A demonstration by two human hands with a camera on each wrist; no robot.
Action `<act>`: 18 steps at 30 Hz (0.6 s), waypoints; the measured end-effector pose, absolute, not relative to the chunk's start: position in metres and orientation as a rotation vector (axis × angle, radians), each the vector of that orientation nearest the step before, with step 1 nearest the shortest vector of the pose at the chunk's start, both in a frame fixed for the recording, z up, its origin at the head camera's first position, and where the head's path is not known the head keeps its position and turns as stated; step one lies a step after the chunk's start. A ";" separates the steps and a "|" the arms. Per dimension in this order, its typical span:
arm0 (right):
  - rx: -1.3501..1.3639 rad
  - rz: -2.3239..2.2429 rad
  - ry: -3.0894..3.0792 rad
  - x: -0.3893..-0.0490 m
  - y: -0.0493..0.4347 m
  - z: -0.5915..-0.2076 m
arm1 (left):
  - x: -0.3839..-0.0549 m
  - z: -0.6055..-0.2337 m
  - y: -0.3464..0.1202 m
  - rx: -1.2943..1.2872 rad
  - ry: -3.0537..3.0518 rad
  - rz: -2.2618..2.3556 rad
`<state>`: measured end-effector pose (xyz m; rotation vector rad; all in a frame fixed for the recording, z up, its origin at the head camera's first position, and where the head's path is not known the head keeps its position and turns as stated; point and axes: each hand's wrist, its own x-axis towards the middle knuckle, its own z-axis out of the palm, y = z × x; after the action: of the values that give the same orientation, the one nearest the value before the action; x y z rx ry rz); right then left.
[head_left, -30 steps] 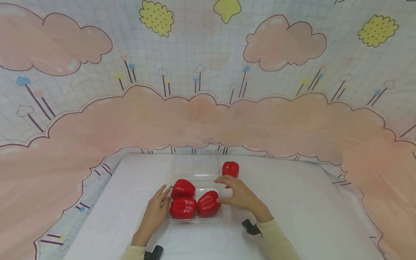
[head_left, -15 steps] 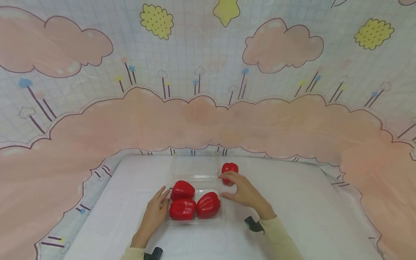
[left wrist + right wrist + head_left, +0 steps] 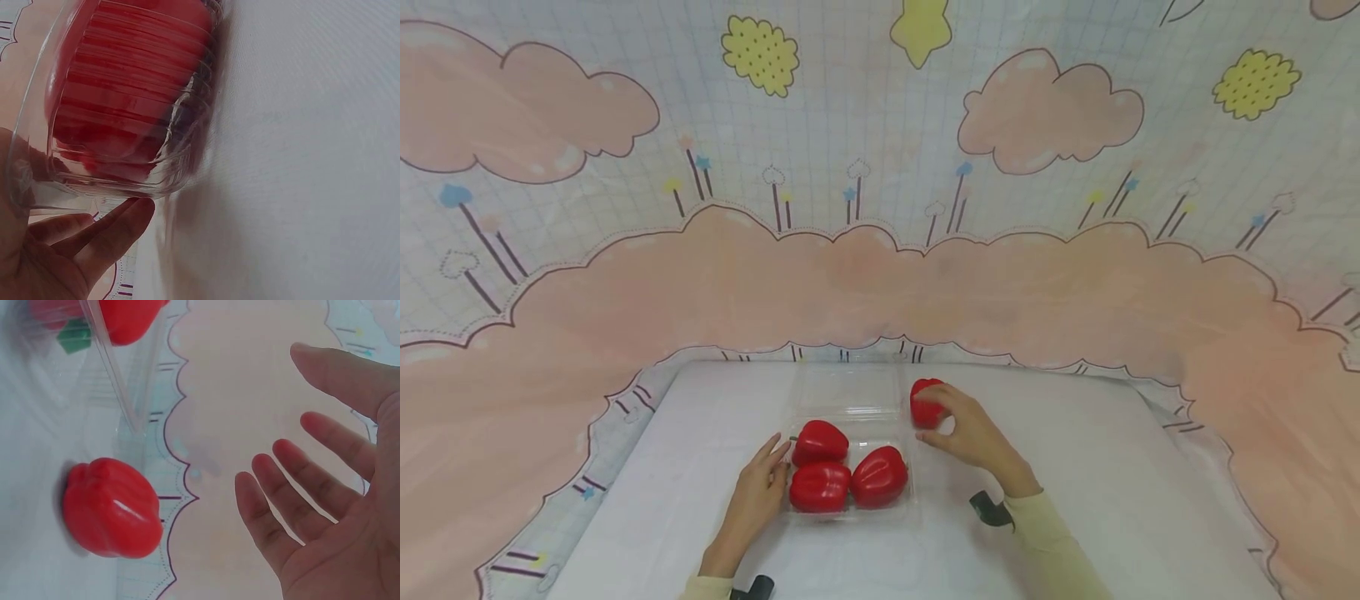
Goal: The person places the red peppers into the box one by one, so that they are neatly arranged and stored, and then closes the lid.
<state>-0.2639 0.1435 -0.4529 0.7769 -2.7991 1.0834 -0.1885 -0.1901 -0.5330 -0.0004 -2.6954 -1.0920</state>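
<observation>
A hinged clear plastic container (image 3: pixel 891 432) holds three red bell peppers: one at the back left (image 3: pixel 820 443), one at the front left (image 3: pixel 820 487) and one at the right (image 3: pixel 880 477). My left hand (image 3: pixel 760 485) rests against its left side; in the left wrist view, the fingers (image 3: pixel 119 234) lie extended along the plastic wall. Outside, to the right of the lid, stands another red bell pepper (image 3: pixel 112 509). Over it reaches my right hand (image 3: pixel 973 432), fingers spread and gently bent. The right wrist view shows a gap between these fingers (image 3: pixel 265 515) and the pepper.
The container's raised clear lid (image 3: pixel 850 389) lies folded back behind it. All stands on a white table (image 3: pixel 1075 467), with a cloud-patterned cloth (image 3: pixel 850 283) hanging behind. Each wrist carries a small black camera, the right one (image 3: pixel 990 508) close over the table.
My right hand has left the pepper at the container's right side and moved back and right to the lone pepper. The left hand stays at the container's left side.
</observation>
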 end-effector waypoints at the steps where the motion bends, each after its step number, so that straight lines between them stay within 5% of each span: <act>1: 0.782 1.089 -2.792 -0.264 0.144 -0.452 | -0.189 -0.533 -0.190 0.001 -2.695 -1.093; 18: 0.716 1.154 -2.747 -0.281 0.158 -0.458 | -0.182 -0.533 -0.187 0.015 -2.693 -1.089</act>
<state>-0.2813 0.1585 -0.4581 0.7164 -2.7472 1.1541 -0.1818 -0.1869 -0.5326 0.0153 -2.6932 -1.0892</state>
